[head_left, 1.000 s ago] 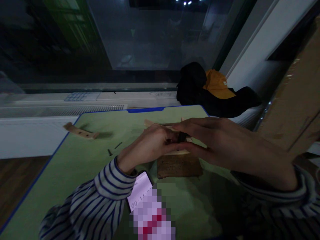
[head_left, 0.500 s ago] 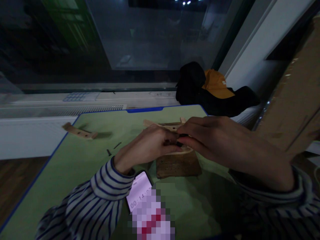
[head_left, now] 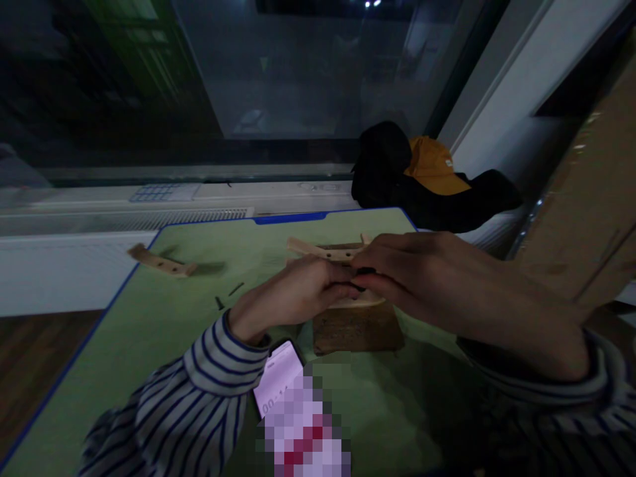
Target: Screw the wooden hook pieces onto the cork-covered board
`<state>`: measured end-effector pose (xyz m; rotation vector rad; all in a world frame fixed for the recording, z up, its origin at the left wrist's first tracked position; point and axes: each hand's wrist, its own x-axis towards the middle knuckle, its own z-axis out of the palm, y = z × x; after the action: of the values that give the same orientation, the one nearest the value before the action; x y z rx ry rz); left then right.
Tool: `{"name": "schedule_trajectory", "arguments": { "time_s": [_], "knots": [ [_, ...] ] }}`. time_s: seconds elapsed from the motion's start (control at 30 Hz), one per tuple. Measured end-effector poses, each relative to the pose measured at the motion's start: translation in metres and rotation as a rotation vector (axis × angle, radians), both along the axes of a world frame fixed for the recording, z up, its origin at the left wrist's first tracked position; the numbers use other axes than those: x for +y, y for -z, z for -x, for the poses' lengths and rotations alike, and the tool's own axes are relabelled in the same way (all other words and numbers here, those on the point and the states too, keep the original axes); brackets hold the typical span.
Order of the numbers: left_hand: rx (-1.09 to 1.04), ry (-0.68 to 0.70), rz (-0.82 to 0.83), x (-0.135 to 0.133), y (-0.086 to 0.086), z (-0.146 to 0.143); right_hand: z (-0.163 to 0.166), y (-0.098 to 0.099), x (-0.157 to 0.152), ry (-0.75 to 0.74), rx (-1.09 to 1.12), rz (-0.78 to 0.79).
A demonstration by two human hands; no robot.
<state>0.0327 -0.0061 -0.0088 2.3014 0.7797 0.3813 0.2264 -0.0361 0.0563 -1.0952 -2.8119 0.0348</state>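
My left hand and my right hand meet over a small wooden assembly that rests on a dark wooden block in the middle of the green mat. The fingers of both hands are pinched together around a small dark part at the top of the assembly. A pale wooden bar with holes sticks out behind my fingers. What the left fingers grip is hidden.
A loose wooden bar lies at the mat's far left, with two small dark screws near it. A lit phone lies under my left wrist. A black garment and orange cap sit on the sill. A cardboard box stands at right.
My right fingers have curled in from a flat reach into a pinch on the small dark part. The wooden bar behind shows more. My left hand has hardly moved.
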Motion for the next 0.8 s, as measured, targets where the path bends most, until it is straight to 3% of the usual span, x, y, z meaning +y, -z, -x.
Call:
{"name": "schedule_trajectory", "arguments": {
  "time_s": [0.3, 0.47, 0.67, 0.8],
  "knots": [
    [-0.067, -0.066, -0.143, 0.0005, -0.0012, -0.0034, -0.0016, 0.0012, 0.0004, -0.033, 0.024, -0.04],
    [-0.111, -0.031, -0.086, -0.0007, -0.0001, -0.0041, -0.0019, -0.0005, -0.0007, -0.117, 0.092, 0.036],
    [-0.036, -0.02, -0.04, -0.0035, 0.0001, -0.0048, -0.0016, -0.0005, 0.0008, 0.019, 0.006, -0.003],
    [-0.013, -0.033, -0.065, -0.0029, -0.0007, -0.0053, -0.0019, 0.001, 0.0013, 0.013, 0.004, -0.037]
  ]
}}
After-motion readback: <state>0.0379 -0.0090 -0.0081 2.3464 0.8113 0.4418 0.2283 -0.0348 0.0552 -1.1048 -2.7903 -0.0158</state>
